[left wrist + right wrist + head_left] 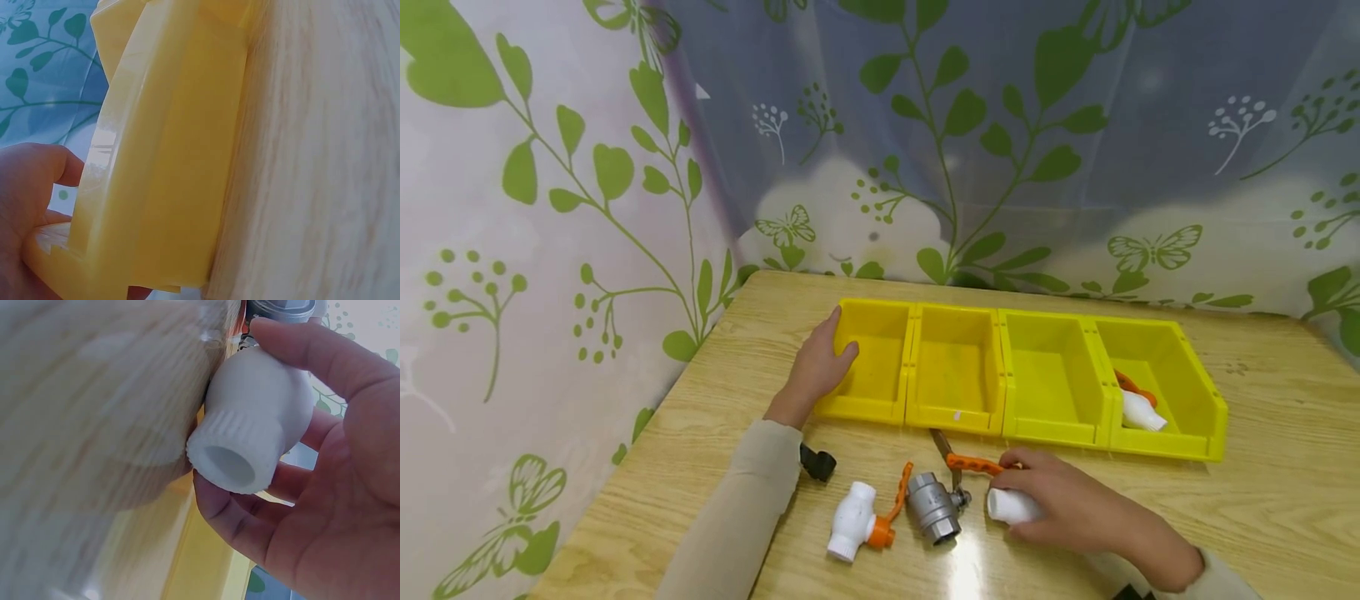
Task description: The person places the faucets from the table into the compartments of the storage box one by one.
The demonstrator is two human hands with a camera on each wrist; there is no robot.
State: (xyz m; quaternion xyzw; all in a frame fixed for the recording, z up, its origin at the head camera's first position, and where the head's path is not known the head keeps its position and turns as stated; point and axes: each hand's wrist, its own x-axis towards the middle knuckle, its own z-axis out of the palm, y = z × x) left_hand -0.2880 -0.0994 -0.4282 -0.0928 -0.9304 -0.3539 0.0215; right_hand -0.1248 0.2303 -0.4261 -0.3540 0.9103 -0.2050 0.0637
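Grips with the right hand (pixel 1067 504) a white plastic ball valve (pixel 1015 506), low at the pale wooden tabletop (pixel 1262 504), and with the left hand (pixel 816 362) the left end of the yellow plastic bin row (pixel 1060 431). Could snag the slim orange lever (pixel 973 464), if lifted, on the overlapped flat handle (pixel 943 447) of the grey metal valve (pixel 934 508). Lies roughly left-to-right lengthwise, pointing one round mouth left.

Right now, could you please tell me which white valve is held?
The white ball valve in the right hand; one other lies on the table, another in the rightmost yellow bin.
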